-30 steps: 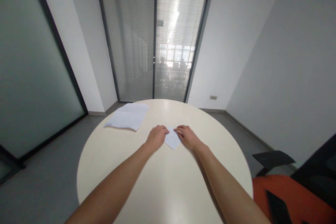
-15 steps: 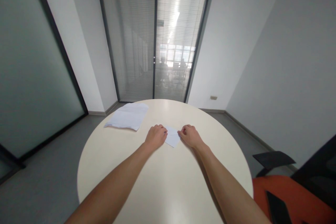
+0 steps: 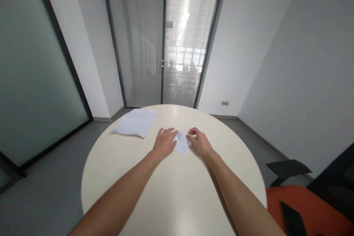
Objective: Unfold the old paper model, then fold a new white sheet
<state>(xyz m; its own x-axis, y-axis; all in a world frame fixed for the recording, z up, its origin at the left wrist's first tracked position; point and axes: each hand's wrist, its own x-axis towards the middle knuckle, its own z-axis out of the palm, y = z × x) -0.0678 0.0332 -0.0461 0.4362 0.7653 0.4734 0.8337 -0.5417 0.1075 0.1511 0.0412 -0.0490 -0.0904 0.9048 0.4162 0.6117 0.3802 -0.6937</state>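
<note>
A small folded white paper (image 3: 181, 143) lies near the middle of the round cream table (image 3: 171, 191). My left hand (image 3: 165, 141) rests flat on the paper's left part, fingers stretched out. My right hand (image 3: 198, 141) is at the paper's right edge with thumb and fingers pinched on that edge. Both forearms reach in from the bottom of the view.
A stack of white sheets (image 3: 135, 122) lies at the table's far left. An orange and black chair (image 3: 309, 206) stands at the lower right. Glass doors with blinds (image 3: 163, 44) face me beyond the table.
My left hand's fingers have spread flat over the paper. My right hand has shifted slightly up along the paper's right edge and pinches it.
</note>
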